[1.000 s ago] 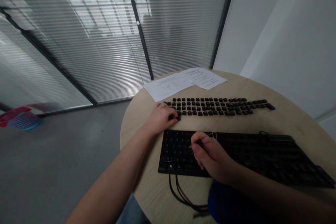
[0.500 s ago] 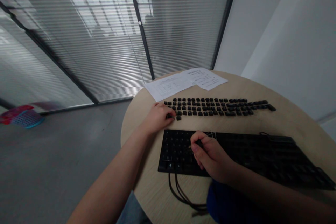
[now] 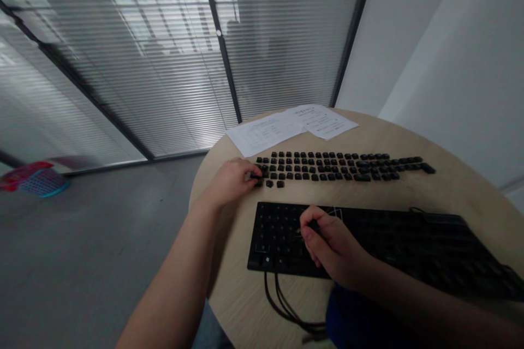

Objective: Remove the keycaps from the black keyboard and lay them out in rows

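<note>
My left hand (image 3: pixel 232 184) is at the left end of several rows of loose black keycaps (image 3: pixel 303 169), with a dark keycap (image 3: pixel 255 176) between its thumb and fingertips. Two single keycaps lie just right of the thumb. Over the left part of a black keyboard (image 3: pixel 380 234), my right hand (image 3: pixel 329 240) is curled closed around a thin wire tool (image 3: pixel 336 211), which looks like a keycap puller. Its wire ends poke out past the fingers; most of it is hidden in the palm.
Printed papers (image 3: pixel 266 133) lie at the back of the round wooden table (image 3: pixel 229 294). A black cable (image 3: pixel 282 308) loops from the keyboard's near edge. A glass partition with blinds (image 3: pixel 172 82) stands behind, and a red and blue basket (image 3: pixel 43 180) is on the floor at left.
My left hand has shifted left along the keycaps, uncovering a keycap in the nearest row. The right hand stays in nearly the same place over the keyboard.
</note>
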`<state>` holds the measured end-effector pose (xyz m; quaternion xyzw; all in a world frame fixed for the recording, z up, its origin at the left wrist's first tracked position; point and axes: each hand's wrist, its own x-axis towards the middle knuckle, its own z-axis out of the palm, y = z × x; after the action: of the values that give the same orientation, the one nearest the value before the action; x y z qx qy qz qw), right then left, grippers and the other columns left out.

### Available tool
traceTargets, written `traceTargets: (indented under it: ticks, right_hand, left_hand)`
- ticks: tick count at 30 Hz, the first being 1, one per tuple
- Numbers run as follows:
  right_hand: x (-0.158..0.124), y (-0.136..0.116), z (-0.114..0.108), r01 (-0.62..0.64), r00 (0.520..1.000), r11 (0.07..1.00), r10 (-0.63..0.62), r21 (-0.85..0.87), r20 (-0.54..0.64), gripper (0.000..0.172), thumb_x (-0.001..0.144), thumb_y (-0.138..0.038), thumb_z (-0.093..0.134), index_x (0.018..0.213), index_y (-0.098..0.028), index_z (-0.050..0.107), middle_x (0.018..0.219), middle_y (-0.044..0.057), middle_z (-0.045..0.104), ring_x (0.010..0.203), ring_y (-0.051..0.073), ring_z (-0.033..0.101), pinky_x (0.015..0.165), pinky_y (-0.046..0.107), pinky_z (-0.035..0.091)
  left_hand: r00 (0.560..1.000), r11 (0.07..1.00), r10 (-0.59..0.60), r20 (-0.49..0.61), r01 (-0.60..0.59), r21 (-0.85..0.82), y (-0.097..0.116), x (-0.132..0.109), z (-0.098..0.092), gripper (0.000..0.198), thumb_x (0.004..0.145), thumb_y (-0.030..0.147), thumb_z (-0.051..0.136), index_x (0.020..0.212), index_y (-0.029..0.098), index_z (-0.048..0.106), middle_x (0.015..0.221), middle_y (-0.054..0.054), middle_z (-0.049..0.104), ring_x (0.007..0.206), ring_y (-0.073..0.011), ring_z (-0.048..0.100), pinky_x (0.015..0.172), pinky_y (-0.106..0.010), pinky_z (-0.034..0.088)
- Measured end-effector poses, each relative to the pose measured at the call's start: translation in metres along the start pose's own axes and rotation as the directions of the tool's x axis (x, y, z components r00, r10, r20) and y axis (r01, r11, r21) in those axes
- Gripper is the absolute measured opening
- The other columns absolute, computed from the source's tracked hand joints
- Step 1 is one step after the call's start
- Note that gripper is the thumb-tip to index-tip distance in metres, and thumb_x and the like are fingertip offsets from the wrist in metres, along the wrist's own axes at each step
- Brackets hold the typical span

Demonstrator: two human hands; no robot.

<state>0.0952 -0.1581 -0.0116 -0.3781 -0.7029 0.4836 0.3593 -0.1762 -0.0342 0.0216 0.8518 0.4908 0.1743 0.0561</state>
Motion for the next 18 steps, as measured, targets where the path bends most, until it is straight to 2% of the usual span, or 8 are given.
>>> traceTargets:
  ticks: [7, 12, 15, 18]
  right_hand:
    - [-0.002, 0.000, 0.001, -0.018, 1.000, 1.000, 0.018, 0.008, 0.002, 0.016, 0.101, -0.035, 0.050, 0.090, -0.023, 0.050, 0.054, -0.008, 0.046, 0.044, 0.010, 0.042, 0.044, 0.022, 0.029]
    - [-0.002, 0.001, 0.000, -0.031, 0.999, 1.000, 0.031, 0.005, 0.008, 0.017, 0.102, -0.037, 0.049, 0.091, -0.024, 0.050, 0.054, -0.008, 0.046, 0.044, 0.011, 0.042, 0.044, 0.022, 0.028]
    - [-0.002, 0.000, 0.000, -0.013, 1.000, 1.000, 0.013, 0.000, 0.005, 0.018, 0.102, -0.037, 0.049, 0.090, -0.024, 0.050, 0.054, -0.008, 0.046, 0.044, 0.010, 0.042, 0.044, 0.022, 0.029]
    - [-0.001, -0.001, 0.000, -0.002, 1.000, 1.000, 0.002, -0.009, 0.001, 0.017, 0.102, -0.035, 0.049, 0.090, -0.024, 0.049, 0.054, -0.008, 0.047, 0.044, 0.010, 0.043, 0.044, 0.022, 0.030]
  left_hand:
    - [0.994, 0.997, -0.058, 0.096, 0.053, 0.057, -0.005, -0.002, 0.004, 0.021, 0.080, 0.020, 0.068, 0.096, 0.025, 0.081, 0.095, -0.004, 0.080, 0.085, -0.0223, 0.070, 0.081, -0.037, 0.053]
    - [0.995, 0.996, -0.042, 0.093, 0.035, 0.077, -0.010, -0.003, 0.004, 0.021, 0.079, 0.019, 0.066, 0.092, 0.025, 0.082, 0.089, -0.003, 0.080, 0.076, -0.0201, 0.068, 0.073, -0.034, 0.052]
    - [0.995, 0.997, -0.045, 0.091, 0.040, 0.064, -0.009, -0.003, 0.003, 0.020, 0.079, 0.018, 0.067, 0.092, 0.025, 0.081, 0.090, -0.003, 0.080, 0.077, -0.0206, 0.068, 0.075, -0.035, 0.053]
    - [0.999, 0.999, -0.019, 0.035, 0.017, 0.049, -0.002, -0.002, 0.003, 0.017, 0.081, 0.019, 0.068, 0.092, 0.025, 0.080, 0.090, -0.003, 0.079, 0.081, -0.0214, 0.069, 0.077, -0.036, 0.053]
